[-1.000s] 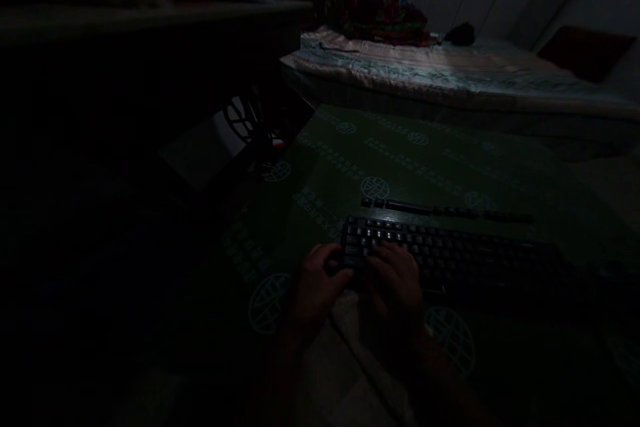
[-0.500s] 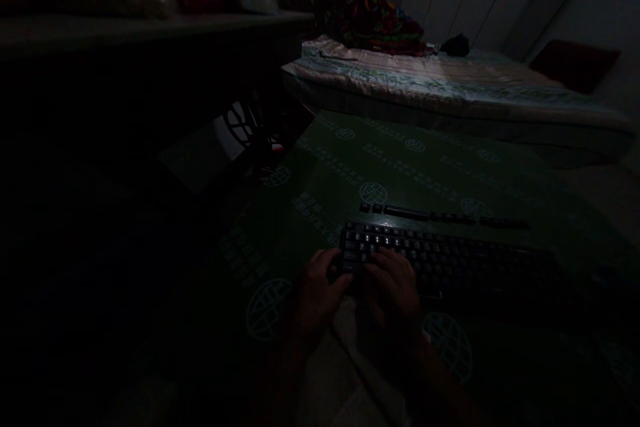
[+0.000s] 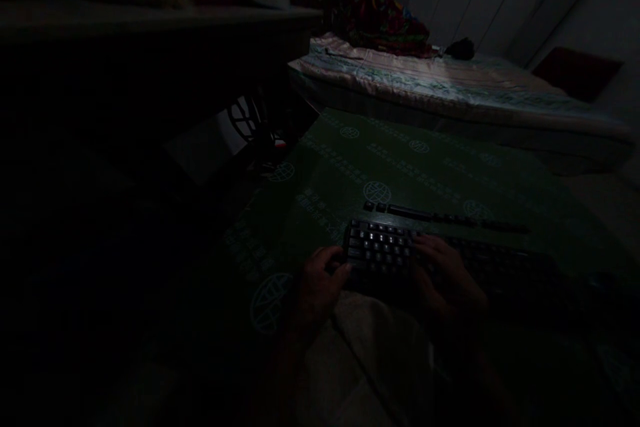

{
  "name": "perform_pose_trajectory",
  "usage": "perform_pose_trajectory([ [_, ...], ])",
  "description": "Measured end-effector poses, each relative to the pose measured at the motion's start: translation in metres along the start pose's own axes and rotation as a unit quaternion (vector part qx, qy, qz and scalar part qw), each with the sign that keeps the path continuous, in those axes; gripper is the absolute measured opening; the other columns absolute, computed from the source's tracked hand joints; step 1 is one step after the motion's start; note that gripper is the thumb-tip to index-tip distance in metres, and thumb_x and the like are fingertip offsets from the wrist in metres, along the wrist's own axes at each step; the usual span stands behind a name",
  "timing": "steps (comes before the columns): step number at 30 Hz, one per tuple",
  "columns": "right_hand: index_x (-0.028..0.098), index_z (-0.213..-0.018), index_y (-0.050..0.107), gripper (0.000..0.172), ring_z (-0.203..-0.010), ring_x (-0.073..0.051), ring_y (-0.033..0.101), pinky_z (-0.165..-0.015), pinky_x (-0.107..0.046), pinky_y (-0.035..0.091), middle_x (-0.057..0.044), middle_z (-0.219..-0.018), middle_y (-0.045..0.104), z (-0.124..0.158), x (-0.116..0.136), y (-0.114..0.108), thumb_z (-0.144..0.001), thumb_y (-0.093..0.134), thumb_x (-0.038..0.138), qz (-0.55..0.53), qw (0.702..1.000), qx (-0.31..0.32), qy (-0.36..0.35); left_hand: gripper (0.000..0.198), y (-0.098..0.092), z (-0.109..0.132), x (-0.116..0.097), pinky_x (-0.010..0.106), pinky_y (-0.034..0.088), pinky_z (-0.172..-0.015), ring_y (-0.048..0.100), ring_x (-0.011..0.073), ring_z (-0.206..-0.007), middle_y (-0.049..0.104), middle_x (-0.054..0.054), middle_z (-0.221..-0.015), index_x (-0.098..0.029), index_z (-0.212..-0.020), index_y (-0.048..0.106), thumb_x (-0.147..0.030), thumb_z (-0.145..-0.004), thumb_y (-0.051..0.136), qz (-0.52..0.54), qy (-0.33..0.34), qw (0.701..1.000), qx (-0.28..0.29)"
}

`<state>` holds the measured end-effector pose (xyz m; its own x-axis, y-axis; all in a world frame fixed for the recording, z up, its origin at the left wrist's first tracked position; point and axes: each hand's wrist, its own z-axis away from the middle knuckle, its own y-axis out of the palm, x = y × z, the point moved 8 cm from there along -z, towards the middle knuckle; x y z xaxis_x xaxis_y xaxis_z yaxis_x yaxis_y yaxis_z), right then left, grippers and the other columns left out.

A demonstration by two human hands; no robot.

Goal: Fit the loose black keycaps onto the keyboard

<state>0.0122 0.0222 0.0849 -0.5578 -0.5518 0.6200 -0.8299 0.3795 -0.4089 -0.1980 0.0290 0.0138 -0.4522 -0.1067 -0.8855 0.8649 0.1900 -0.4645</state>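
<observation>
A black keyboard [image 3: 383, 250] lies on the green table, its right part lost in the dark. My left hand [image 3: 320, 283] is closed around the keyboard's left end, thumb at the front corner and fingers at the side. Over the middle keys, my right hand [image 3: 447, 273] has its fingers stretched out, with the tips touching or just above the keys; the dim light hides which. Behind the keyboard runs a row of loose keycaps [image 3: 369, 206], with a long spacebar keycap [image 3: 410, 213] among them.
The green table [image 3: 330, 160] carries pale globe prints. A bed [image 3: 450, 83] with a patterned blanket [image 3: 383, 23] stands beyond it. At left is a raised shelf [image 3: 210, 19] with bags on it. Pale cloth [image 3: 380, 340] with a dark cord lies below my hands.
My right hand has moved to the right along the keyboard, uncovering the left keys. My left hand keeps its place at the keyboard's end. The view has shifted slightly.
</observation>
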Motion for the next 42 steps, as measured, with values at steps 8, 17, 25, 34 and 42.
perform_pose_trajectory([
  [8,0.021,-0.092,0.067,0.014,-0.093,-0.021,0.063,-0.082,-0.039,0.052,-0.007,-0.098,0.067,-0.014,-0.023,-0.004,-0.08,0.06,0.023,0.017,0.999,0.027,0.006,0.024,0.0,-0.001,0.002,0.029,0.05,-0.071,0.061,0.017,-0.078,0.064,0.003,-0.088,-0.02,-0.092,0.066,-0.029,-0.071,0.057,-0.009,0.004,1.0,0.003],
  [17,0.02,-0.083,0.066,0.012,-0.081,-0.021,0.063,-0.072,-0.034,0.05,-0.006,-0.086,0.068,-0.056,-0.032,0.033,-0.079,0.055,0.023,0.076,0.987,0.13,-0.056,0.02,-0.001,0.0,-0.001,0.029,0.05,-0.069,0.061,0.0172,-0.075,0.063,0.003,-0.086,-0.021,-0.088,0.066,-0.028,-0.071,0.056,-0.01,0.013,1.0,-0.002],
  [25,0.02,-0.083,0.07,0.012,-0.089,-0.022,0.059,-0.072,-0.029,0.043,-0.009,-0.09,0.067,-0.097,-0.056,0.114,-0.078,0.059,0.02,0.299,0.885,0.35,-0.074,0.021,-0.002,-0.001,0.0,0.029,0.05,-0.07,0.061,0.0176,-0.076,0.064,0.004,-0.088,-0.02,-0.089,0.065,-0.027,-0.072,0.055,-0.003,-0.006,1.0,0.001],
  [34,0.015,-0.086,0.07,0.018,-0.087,-0.021,0.06,-0.064,-0.026,0.039,-0.012,-0.091,0.068,-0.097,-0.075,0.156,-0.081,0.053,0.016,0.353,0.829,0.431,-0.053,0.02,-0.002,0.001,-0.001,0.026,0.049,-0.065,0.061,0.0167,-0.074,0.064,0.002,-0.085,-0.021,-0.09,0.066,-0.027,-0.074,0.055,-0.011,0.003,1.0,0.002],
  [42,0.016,-0.085,0.07,0.018,-0.105,-0.021,0.054,-0.083,-0.03,0.042,-0.011,-0.103,0.065,-0.099,-0.063,0.145,-0.083,0.052,0.015,0.3,0.848,0.426,-0.099,0.02,0.001,0.0,0.0,0.025,0.049,-0.064,0.061,0.0158,-0.074,0.064,0.002,-0.086,-0.021,-0.09,0.065,-0.027,-0.073,0.056,-0.001,0.007,1.0,0.011],
])
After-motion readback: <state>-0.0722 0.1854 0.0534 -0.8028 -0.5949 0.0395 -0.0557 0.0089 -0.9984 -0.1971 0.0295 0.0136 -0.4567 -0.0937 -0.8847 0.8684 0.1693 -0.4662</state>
